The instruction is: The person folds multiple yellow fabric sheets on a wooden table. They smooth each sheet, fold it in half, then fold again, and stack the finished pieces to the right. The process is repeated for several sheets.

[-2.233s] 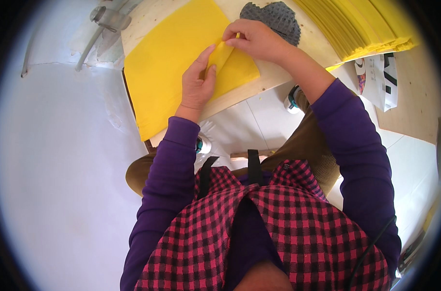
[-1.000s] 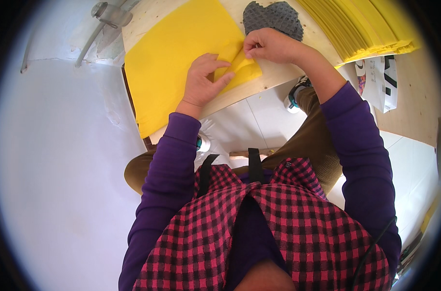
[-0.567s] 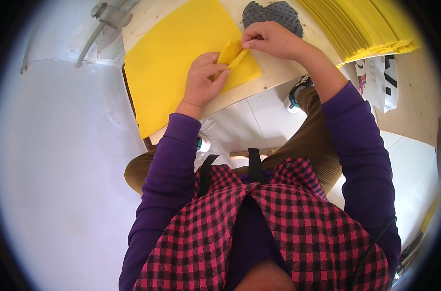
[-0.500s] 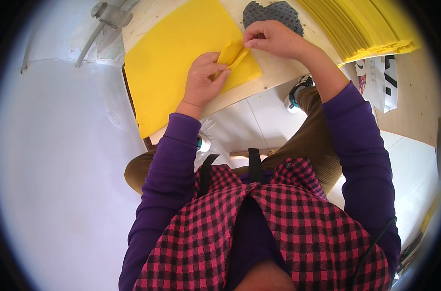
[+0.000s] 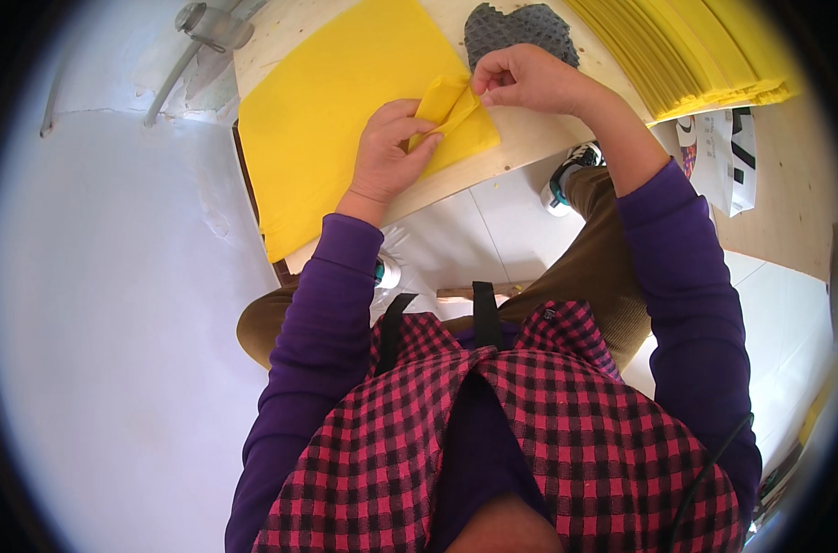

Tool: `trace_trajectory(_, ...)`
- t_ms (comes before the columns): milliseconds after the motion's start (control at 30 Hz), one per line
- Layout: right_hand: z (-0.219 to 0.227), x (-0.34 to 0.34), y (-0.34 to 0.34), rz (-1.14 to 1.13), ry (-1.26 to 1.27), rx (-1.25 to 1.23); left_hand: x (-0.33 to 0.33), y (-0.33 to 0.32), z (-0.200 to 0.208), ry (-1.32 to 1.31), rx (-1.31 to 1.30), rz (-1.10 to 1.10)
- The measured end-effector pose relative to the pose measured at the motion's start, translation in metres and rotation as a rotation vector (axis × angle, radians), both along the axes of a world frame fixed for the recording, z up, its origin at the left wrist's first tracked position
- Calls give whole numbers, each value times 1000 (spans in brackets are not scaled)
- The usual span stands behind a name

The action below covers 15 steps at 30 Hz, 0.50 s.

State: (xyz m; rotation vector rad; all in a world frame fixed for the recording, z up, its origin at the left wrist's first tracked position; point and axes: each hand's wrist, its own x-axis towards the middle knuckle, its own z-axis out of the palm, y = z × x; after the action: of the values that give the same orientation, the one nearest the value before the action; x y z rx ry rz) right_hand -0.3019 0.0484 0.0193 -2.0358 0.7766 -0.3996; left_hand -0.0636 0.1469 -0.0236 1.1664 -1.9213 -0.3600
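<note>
A large yellow sheet point(image 5: 331, 115), thin like cloth, lies flat on a pale wooden table. Near its right edge a narrow flap of yellow cloth point(image 5: 448, 100) is folded up and stands off the surface. My left hand point(image 5: 388, 152) pinches the near end of this flap between thumb and fingers. At the flap's far right corner, the thumb and forefinger of my right hand point(image 5: 539, 81) are pressed together on its edge. Whether the flap is part of the sheet or a separate piece I cannot tell. Just beyond my right hand lies a dark grey textured cloth point(image 5: 518, 32).
A thick stack of yellow sheets point(image 5: 681, 55) sits at the table's far right. Below it stands a white printed bag point(image 5: 739, 170). A clear jar-like container point(image 5: 223, 29) with a grey pipe is by the white wall at the far left.
My right hand has shifted slightly right and toward me, drawing the flap's corner along. My left hand stays almost in place, still pinching.
</note>
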Motion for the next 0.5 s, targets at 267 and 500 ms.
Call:
trace_trajectory(267, 1, 3, 5, 93, 76, 49, 0, 0, 0, -5, 8, -3)
trace_trajectory(500, 0, 5, 8, 154, 118, 102, 0, 1, 4, -2, 27, -26)
